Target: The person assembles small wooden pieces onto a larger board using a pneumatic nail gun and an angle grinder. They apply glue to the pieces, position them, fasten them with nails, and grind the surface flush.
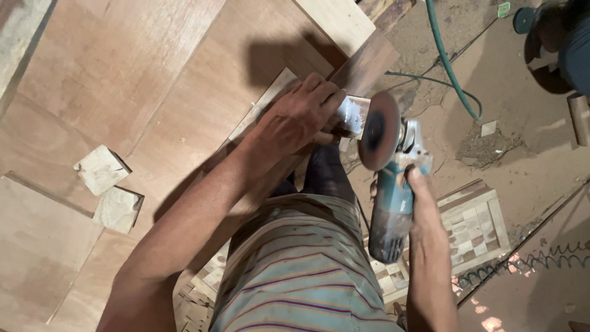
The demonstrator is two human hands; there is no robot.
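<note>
Sanding a small wood block against an angle grinder, right over the plywood's edge.

Left hand (299,117) is clamped around the wood block (353,117), pressing its end to the sanding disc (378,130). Right hand (424,224) grips the teal grinder (393,206), whose long body runs back toward the person with the disc at the far end. Plywood sheets (123,74) fill the left; dusty floor (510,123) with a green hose (445,58) opens up on the right.

Showing two hands (295,120), one angle grinder (390,209), one small wood block (351,117), two loose wood offcuts (101,169), two checkered wooden panels (473,224), one green hose (448,61).
</note>
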